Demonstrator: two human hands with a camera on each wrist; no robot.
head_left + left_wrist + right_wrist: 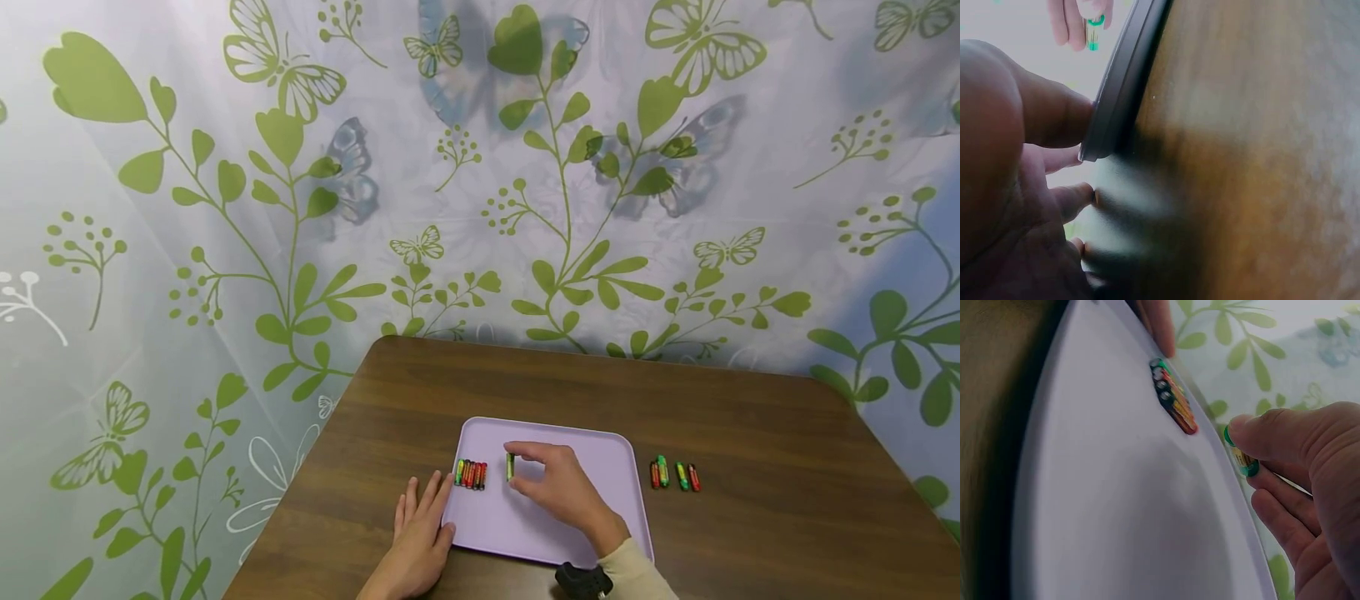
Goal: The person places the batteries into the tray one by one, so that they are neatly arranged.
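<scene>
The left hand (417, 542) lies flat on the table (750, 533), fingers straight, touching the near left edge of the lilac tray (592, 454). The right hand (558, 487) pinches a green battery (510, 466) between thumb and fingers over the tray. Left of it, a row of batteries (471, 474) lies on the tray. Farther right, four loose batteries (673, 474) lie on the table.
</scene>
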